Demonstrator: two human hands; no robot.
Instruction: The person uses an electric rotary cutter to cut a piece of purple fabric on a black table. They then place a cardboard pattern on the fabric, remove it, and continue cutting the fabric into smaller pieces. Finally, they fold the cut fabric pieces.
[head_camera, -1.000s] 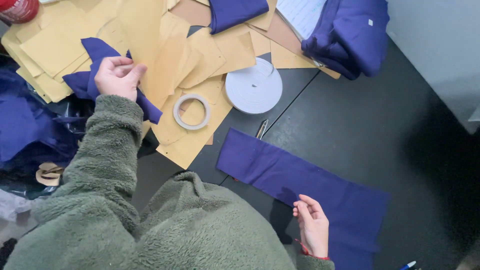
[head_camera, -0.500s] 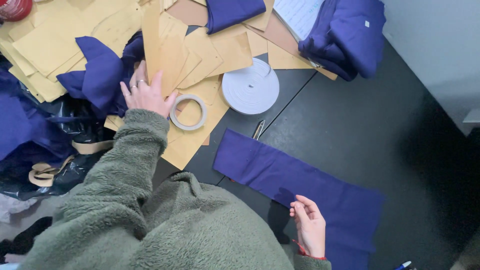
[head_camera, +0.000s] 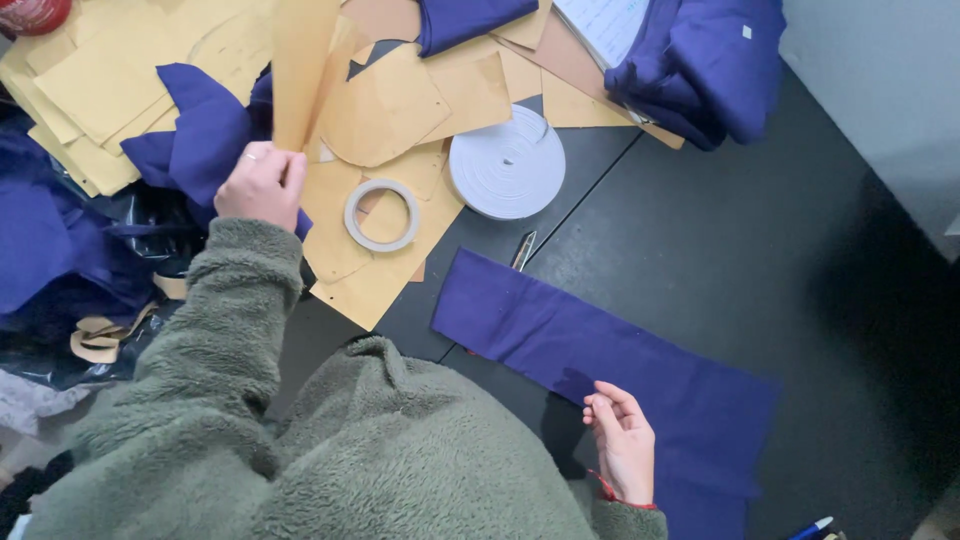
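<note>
Left hand (head_camera: 260, 185) is closed around the lower end of a tan paper pattern piece (head_camera: 300, 70), which is held upright and reaches past the top edge of the frame. More tan pattern pieces (head_camera: 385, 105) are spread flat over the upper left of the dark table (head_camera: 720, 250), overlapping each other. A small tape ring (head_camera: 381, 215) lies on them just right of the left hand, not touched. A larger white tape roll (head_camera: 506, 162) sits flat further right, half on paper, half on the table. Right hand (head_camera: 622, 440) rests on the near edge of a long blue fabric strip (head_camera: 600, 350), fingers loosely curled, thumb and forefinger close together at the cloth edge; whether the edge is actually pinched cannot be told. The strip lies flat, running diagonally from the table centre down to the right. Small metal snips (head_camera: 524, 250) lie at the strip's upper edge. Bundled blue fabric (head_camera: 700, 60) is piled top right, with a white lined sheet (head_camera: 605, 25) tucked beside it. A red round object (head_camera: 30, 14) is cut off at the top left corner.
</note>
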